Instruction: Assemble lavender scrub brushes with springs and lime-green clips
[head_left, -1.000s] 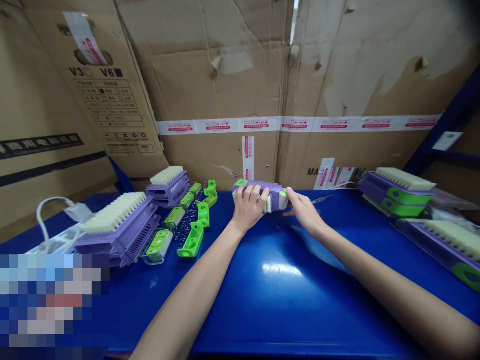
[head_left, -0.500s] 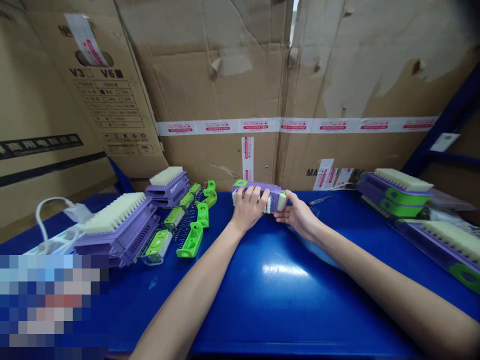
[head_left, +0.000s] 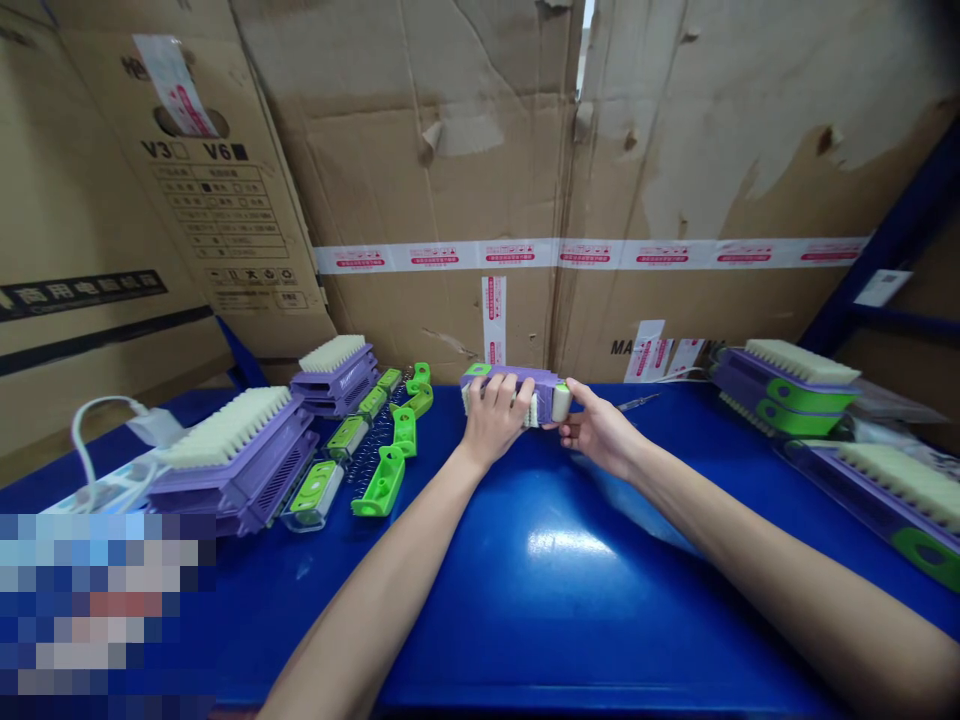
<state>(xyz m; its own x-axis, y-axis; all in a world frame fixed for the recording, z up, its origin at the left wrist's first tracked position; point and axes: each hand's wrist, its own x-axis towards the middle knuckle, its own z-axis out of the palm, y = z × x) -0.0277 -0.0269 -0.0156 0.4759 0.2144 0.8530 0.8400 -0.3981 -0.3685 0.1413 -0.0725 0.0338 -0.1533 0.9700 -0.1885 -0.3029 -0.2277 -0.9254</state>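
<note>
A purple brush (head_left: 543,384) with white bristles facing down and a green tab at its left end sits at the back of the blue table (head_left: 555,560). My left hand (head_left: 493,420) is wrapped over the brush's top, fingers curled down across the bristles. My right hand (head_left: 598,428) pinches the brush's right end, thumb on the pale end cap.
Stacked purple brushes (head_left: 240,450) lie at the left, beside green handle pieces (head_left: 382,482) and springs. More purple and green brushes (head_left: 787,385) are piled at the right. Taped cardboard boxes (head_left: 525,180) wall the back. A white power strip (head_left: 112,480) with cable lies far left.
My right hand has slid slightly left and closed onto the brush's right end. The left hand stays on the brush.
</note>
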